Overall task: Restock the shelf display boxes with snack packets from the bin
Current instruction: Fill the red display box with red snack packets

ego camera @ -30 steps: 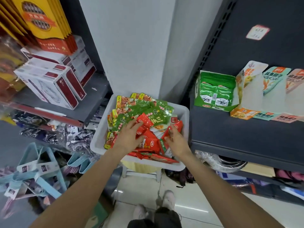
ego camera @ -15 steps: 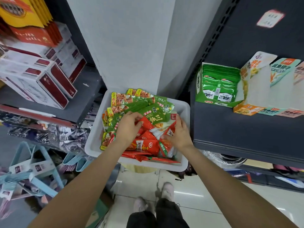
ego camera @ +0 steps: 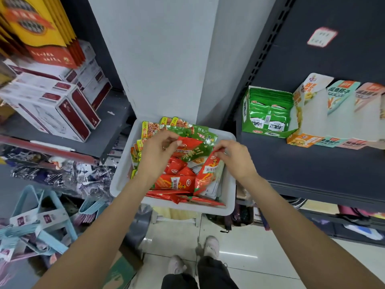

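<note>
Your left hand (ego camera: 158, 152) pinched a red packet (ego camera: 188, 145) at its top corner, over the white bin (ego camera: 121, 176). Your right hand (ego camera: 235, 158) pinched the top of another red packet (ego camera: 208, 172) standing on edge in the bin. Green display box (ego camera: 267, 113) sat on the dark shelf (ego camera: 312, 163), right of the bin, packets inside.

Pale grey pillar (ego camera: 166, 59) at centre, running up between two dark shelf units. Dark perforated upright (ego camera: 262, 59) and dark back panel (ego camera: 343, 21) at right, bearing a small white label (ego camera: 321, 37). Dark grey shelf (ego camera: 112, 113) at left, stacked with white-and-maroon cartons (ego camera: 52, 107). Glossy light floor tiles (ego camera: 250, 253) below, showing bright reflections. Light blue hangers (ego camera: 41, 226) at lower left.
</note>
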A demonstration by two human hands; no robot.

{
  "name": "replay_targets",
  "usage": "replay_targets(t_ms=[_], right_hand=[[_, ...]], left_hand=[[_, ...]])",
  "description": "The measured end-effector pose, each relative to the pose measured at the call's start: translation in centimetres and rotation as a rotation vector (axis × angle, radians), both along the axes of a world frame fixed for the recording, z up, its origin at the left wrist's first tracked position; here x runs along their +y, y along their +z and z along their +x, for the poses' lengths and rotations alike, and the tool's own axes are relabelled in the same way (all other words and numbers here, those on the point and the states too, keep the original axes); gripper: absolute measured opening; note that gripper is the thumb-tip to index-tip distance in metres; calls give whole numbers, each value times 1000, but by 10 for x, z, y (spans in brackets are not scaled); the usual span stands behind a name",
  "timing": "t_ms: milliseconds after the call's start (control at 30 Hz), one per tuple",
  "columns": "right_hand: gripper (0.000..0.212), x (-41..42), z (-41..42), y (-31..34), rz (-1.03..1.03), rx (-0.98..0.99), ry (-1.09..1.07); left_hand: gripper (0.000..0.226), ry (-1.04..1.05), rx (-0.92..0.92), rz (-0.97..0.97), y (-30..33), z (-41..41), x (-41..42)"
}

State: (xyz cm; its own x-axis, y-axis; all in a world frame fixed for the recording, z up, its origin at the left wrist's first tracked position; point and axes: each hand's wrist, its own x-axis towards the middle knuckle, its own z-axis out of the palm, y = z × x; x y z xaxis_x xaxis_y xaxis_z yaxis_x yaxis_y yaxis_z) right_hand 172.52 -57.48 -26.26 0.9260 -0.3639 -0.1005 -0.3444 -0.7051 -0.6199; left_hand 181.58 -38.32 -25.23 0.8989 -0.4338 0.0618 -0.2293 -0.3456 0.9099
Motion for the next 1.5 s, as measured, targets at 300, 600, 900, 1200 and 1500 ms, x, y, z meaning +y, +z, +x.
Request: replay_targets(t_ms=[300,600,900,1200,1500], right_hand=[[10,-18,-49,80,139,-233,-164],[11,-96,-126,120,175,-456,-351],[10,-239,-270,135,88,-490,-426],[12,-356,-375,134,-23,-474,-516],[15,-469,-380,134,-53,-474,-575]], left_hand=[[5,-55,-109,-41,64,-17,-22],[15,-162,-192,-86,109,-89,-108],[8,-260,-206,-100,120,-222,-274],[6,-293,-183,-108,129,-316,-410],[2,-357,-181,-147,130,-320,-527]])
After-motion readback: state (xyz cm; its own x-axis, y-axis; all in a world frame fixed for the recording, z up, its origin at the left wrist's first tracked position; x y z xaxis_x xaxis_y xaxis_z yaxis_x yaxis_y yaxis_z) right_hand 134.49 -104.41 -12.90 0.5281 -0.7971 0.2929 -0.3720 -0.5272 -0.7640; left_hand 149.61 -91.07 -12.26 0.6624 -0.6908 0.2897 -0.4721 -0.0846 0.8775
